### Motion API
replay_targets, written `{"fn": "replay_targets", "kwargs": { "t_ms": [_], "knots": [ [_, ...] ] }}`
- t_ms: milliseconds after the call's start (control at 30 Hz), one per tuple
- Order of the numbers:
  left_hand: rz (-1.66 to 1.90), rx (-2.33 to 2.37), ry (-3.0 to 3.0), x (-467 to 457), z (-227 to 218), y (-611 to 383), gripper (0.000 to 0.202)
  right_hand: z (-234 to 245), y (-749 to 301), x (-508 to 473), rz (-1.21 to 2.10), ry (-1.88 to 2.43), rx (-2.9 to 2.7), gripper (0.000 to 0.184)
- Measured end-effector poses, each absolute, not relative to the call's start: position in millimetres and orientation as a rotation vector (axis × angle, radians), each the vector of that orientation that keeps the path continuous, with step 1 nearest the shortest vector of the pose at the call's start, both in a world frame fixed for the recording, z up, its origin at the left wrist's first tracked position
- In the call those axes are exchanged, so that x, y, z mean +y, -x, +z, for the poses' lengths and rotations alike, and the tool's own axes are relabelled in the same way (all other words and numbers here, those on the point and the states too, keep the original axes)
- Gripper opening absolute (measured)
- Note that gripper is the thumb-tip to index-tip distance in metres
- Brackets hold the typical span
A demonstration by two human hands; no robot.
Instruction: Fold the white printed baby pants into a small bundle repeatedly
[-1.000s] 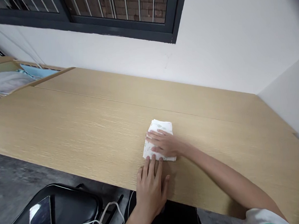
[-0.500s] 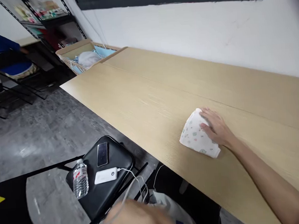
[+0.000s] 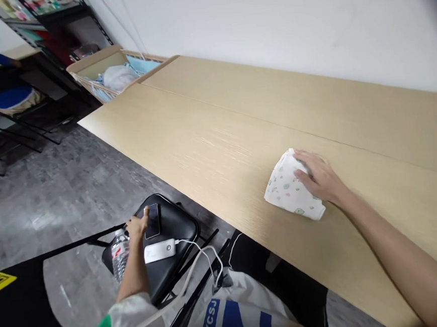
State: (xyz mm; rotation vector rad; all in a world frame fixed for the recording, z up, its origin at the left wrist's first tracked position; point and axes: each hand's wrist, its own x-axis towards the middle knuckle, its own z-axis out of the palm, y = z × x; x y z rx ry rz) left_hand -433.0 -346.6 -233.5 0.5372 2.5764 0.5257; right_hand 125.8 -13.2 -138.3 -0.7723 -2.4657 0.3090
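My right hand (image 3: 318, 176) rests on the right side of a folded white cloth (image 3: 291, 190) with a small green and pink print. Its thumb and fingers are spread apart on top of the cloth. Down at the left, my left hand (image 3: 137, 226) reaches over a black chair seat (image 3: 184, 229), at the left edge of a dark-screened phone (image 3: 154, 220). The left fingers look extended; whether they touch the phone, I cannot tell. Beside that wrist stands a clear water bottle (image 3: 118, 254), partly hidden by the arm. A white power bank (image 3: 160, 250) lies right of the forearm.
A white cable (image 3: 192, 279) runs from the power bank toward my lap. The wooden table (image 3: 208, 129) stretches along a white wall. Beyond its far left end stands a crib-like box (image 3: 97, 67) with light blue lining. Shelves and a seated person are farther left.
My left hand has moved from near my lap, leftward and up, to the phone on the chair. The right hand stays on the cloth. My view has tilted slightly downward.
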Motion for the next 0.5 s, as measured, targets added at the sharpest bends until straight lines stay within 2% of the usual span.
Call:
{"fn": "replay_targets", "kwargs": {
  "t_ms": [167,267,400,500],
  "knots": [
    [0.210,2.736,-0.271,-320,-288,426,0.096,-136,-125,-14,0.320,0.805,-2.465,0.051],
    [0.126,2.786,-0.238,-325,-297,432,0.103,-133,-125,-15,0.316,0.808,-2.474,0.050],
    [0.082,2.763,-0.285,-333,-303,450,0.101,-128,-123,-17,0.321,0.836,-2.472,0.050],
    [0.087,2.788,-0.313,-334,-312,459,0.106,-125,-121,-18,0.333,0.870,-2.476,0.050]
  ]
}}
